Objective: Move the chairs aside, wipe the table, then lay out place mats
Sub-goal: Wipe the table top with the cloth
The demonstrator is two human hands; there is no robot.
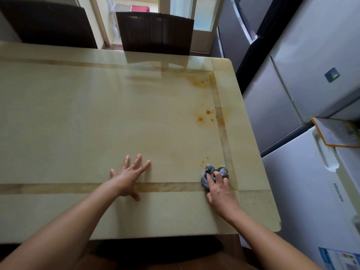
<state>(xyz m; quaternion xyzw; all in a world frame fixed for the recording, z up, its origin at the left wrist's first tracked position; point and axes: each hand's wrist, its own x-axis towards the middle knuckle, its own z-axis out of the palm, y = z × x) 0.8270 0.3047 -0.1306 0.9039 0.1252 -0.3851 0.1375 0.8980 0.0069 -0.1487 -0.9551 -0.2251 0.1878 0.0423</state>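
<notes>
Right hand point(218, 190): fingers spread over the bunched grey cloth point(223, 170), pressing it onto the table point(78, 114).
Left hand point(128, 178): flat on the tabletop, fingers splayed, holding nothing.
Cloth: under the right fingertips, near the table's right edge, orange stains point(208, 112) beyond it.
Chairs point(155, 32): dark, at the far edge.

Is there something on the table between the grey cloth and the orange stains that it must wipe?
Nothing visible. The right hand presses the grey cloth near the near right corner of the table; the orange stains lie beyond it, with only bare tabletop between. The left hand rests flat to the left, out of that path.
</notes>
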